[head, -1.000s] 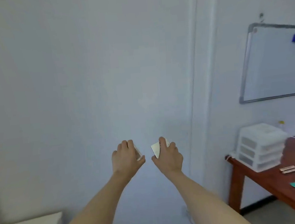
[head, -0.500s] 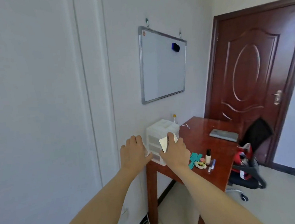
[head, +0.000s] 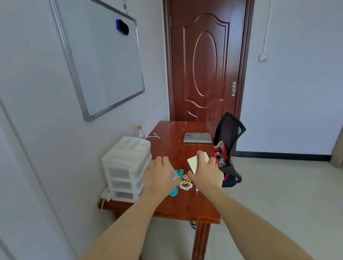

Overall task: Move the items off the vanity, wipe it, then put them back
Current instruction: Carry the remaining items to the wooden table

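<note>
A reddish wooden vanity table (head: 179,208) stands against the left wall. My left hand (head: 160,178) holds a small clear object (head: 173,174) above the table's near half. My right hand (head: 206,173) grips a small white box (head: 194,163) beside it. Under my hands lie teal combs (head: 176,186), a small round pink item (head: 185,177) and a heap of hair ties (head: 186,185). A white three-drawer organizer (head: 126,169) stands at the table's left edge.
A grey flat device (head: 197,138), a bottle (head: 140,132) and a white cable (head: 153,136) sit at the table's far end. A black chair (head: 228,143) with a red bag stands to the right. A whiteboard (head: 101,53) hangs on the left wall, a brown door (head: 208,58) behind.
My view has swung right from a bare wall to the table. Both hands keep their objects and now hover over the tabletop, closer to it than before.
</note>
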